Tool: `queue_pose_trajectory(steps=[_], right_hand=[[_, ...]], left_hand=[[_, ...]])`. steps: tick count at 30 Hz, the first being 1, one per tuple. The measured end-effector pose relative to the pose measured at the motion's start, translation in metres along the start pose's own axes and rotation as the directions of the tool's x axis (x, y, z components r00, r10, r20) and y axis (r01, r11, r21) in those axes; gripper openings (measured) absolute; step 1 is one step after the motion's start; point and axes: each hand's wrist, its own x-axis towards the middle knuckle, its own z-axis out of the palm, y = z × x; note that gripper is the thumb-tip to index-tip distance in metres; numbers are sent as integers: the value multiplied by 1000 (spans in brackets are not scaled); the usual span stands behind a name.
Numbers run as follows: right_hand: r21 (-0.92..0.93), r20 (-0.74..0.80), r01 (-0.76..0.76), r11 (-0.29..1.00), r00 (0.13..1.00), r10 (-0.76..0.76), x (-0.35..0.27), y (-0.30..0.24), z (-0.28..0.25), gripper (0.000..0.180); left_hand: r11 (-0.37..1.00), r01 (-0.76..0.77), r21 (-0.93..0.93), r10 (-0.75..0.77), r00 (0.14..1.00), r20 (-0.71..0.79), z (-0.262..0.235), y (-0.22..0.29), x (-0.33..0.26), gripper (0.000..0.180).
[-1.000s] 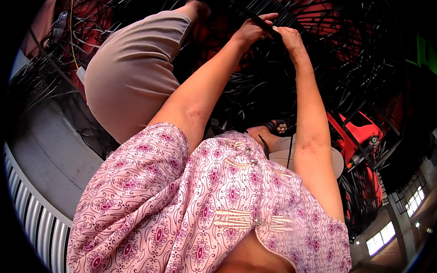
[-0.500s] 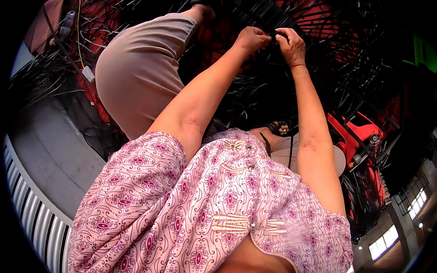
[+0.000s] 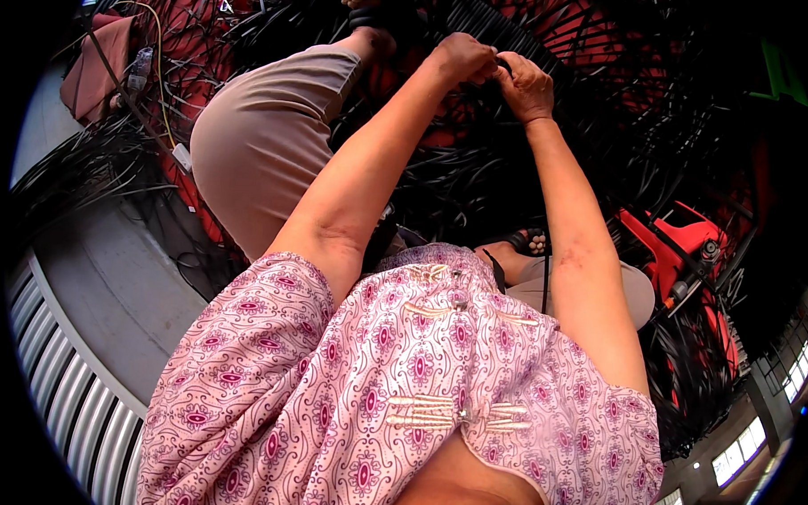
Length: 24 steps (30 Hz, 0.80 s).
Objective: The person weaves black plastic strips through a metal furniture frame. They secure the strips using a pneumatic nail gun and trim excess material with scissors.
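Note:
My left hand (image 3: 467, 57) and my right hand (image 3: 525, 88) meet at the top middle, fingertips almost touching. Both are closed in a pinch on what seems to be a thin black strip, mostly hidden by the fingers. Just beyond them lies a black panel (image 3: 490, 22) of closely set strips, like weaving. Long loose black strips (image 3: 451, 183) spread below and around my hands in a dense tangle. Dark shadow hides where the pinched strip runs.
Red surface (image 3: 589, 36) shows through the strips. At right is a red plastic object (image 3: 680, 244); a green object (image 3: 786, 74) lies beyond. Left are brown cloth (image 3: 99, 68), a clear bottle (image 3: 141, 70), a white block (image 3: 183, 157) on a yellow cord, and a grey ledge (image 3: 110, 269).
My hands have come closer together, the left moving slightly up and the right slightly to the left. The whole view has shifted a little. Both hands remain closed.

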Motion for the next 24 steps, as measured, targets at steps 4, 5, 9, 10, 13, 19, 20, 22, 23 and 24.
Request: queue_pose_trajectory(steps=[4, 5, 9, 10, 13, 19, 20, 22, 23, 24], right_hand=[[-17, 14, -31, 999, 999, 31, 7, -12, -8, 32], [-12, 48, -59, 998, 997, 60, 7, -11, -9, 30], [26, 111, -116, 993, 987, 112, 8, -4, -8, 28], [12, 133, -130, 991, 983, 127, 9, -3, -8, 27], [19, 130, -122, 992, 984, 119, 10, -1, -6, 28], [55, 122, -147, 988, 983, 139, 12, -1, -19, 31], [59, 112, -149, 987, 984, 142, 9, 0, -23, 33], [-65, 84, -211, 975, 973, 216, -10, 10, -33, 32], [-59, 84, -266, 962, 959, 271, -17, 12, -45, 30], [-52, 85, -321, 946, 942, 324, -22, 16, -53, 29]], left_hand=[[914, -282, 292, 349, 912, -213, -14, -14, 3, 23], [790, -405, 461, 539, 817, -205, -13, -17, -1, 23], [387, -593, 706, 822, 569, 27, -5, -20, -3, 24], [314, -623, 716, 848, 524, 84, -4, -20, 0, 25], [220, -667, 712, 843, 498, 205, -13, -16, 15, 22], [277, -664, 695, 761, 593, 263, -13, -3, 40, 19], [266, -657, 706, 762, 592, 264, -12, -1, 43, 20], [247, -641, 727, 762, 592, 262, -8, 1, 48, 21], [268, -635, 725, 753, 607, 254, -7, 4, 53, 22], [279, -624, 730, 729, 633, 262, -5, 6, 57, 23]])
